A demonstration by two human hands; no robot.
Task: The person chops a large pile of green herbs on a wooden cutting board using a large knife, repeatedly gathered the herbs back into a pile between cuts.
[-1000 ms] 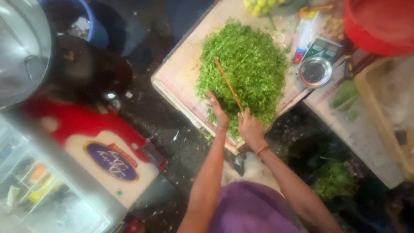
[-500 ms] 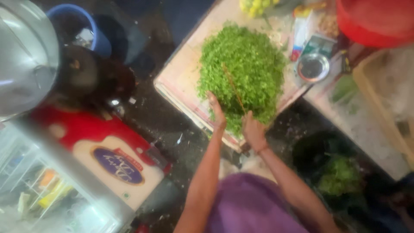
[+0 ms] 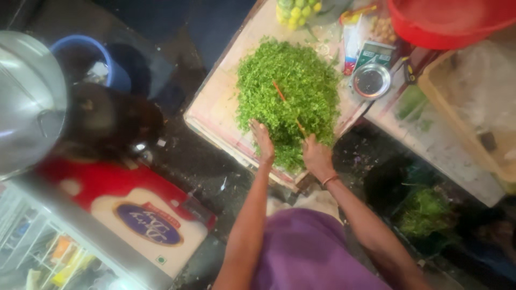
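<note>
1. Our right hand [image 3: 317, 157] closes around the near end of a thin orange-brown stick [image 3: 287, 107], probably a knife or a handle; the blur leaves us unsure which. The fingers wrap it firmly, and the stick runs away from us, slanting up and to the left across the greens.
2. Our left hand [image 3: 263, 140] lies flat and loose, fingers together and stretched out, palm pressed onto the near left edge of the pile of chopped greens [image 3: 290, 96]. It grips nothing; it only rests on the leaves.
3. The two hands sit close together but do not touch, with a strip of greens between them.
4. The greens form one broad heap in the middle of a pale wooden cutting board [image 3: 220, 107], which lies at a slant with one corner towards us. The heap reaches almost to the board's near edge.
5. Just beyond the board on the right stands a small round metal bowl [image 3: 371, 81], and behind it a small green scale [image 3: 375, 53].
6. At the far edge we see a cluster of yellow-green fruits [image 3: 296, 11], and at the top right a red tub [image 3: 451, 21].
7. Well off to the left stand a blue bucket [image 3: 110, 64] and a large steel pot [image 3: 24, 102].
</note>
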